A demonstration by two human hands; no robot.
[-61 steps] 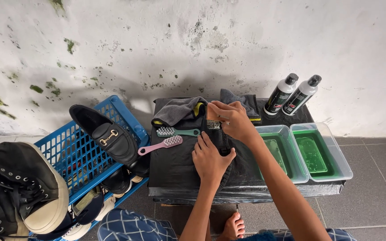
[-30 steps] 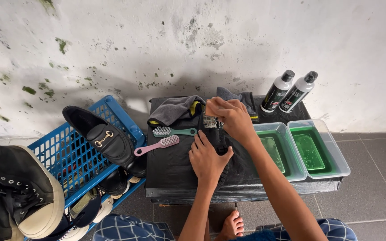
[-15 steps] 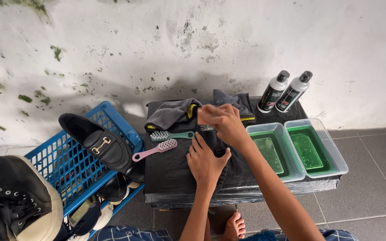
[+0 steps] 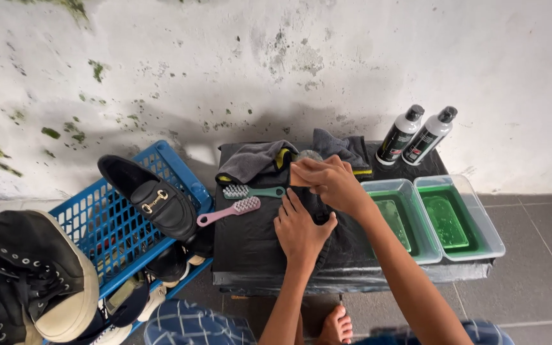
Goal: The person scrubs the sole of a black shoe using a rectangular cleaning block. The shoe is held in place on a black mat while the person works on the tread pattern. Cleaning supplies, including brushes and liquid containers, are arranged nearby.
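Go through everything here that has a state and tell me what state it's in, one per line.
Left hand: flat, pressing a dark item on the table.
Right hand: closed around something small; what it is cannot be told.
Two bottles: upright, capped.
Two clear tubs: open, holding green liquid.
Blue crate: tilted, black loafer on top.
Two brushes: lying bristles up.

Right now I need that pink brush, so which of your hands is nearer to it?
Left. The left hand lies flat on the dark cloth just right of the pink brush; the right hand is farther right and higher.
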